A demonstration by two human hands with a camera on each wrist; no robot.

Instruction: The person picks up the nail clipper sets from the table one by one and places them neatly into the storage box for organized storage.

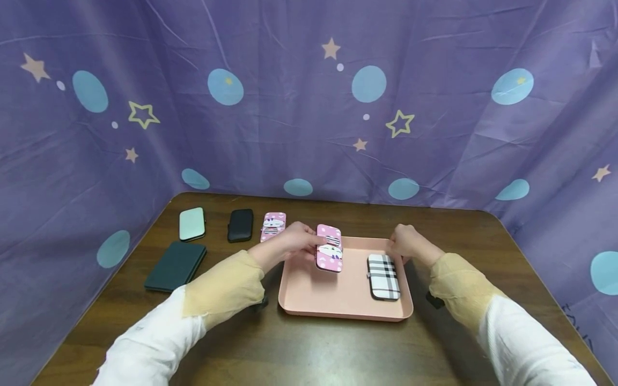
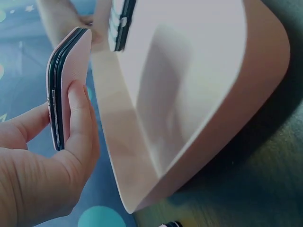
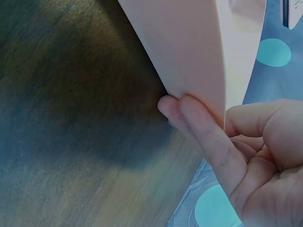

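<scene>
Table (image 1: 458, 228): passage free at far right corner; near side, tray (image 1: 314, 300) approachable between forearms (image 1: 222, 289). Far left corner obstructed — mint case (image 1: 191, 223), black case (image 1: 240, 225), green wallet (image 1: 175, 266). In tray — plaid case (image 1: 383, 276) toward right edge; held pink case (image 1: 328, 262) above left part.

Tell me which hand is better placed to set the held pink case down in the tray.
Probably the left hand: it holds the pink case near the left side of the tray. The right hand grips the tray's far-right corner and would have to let go.
</scene>
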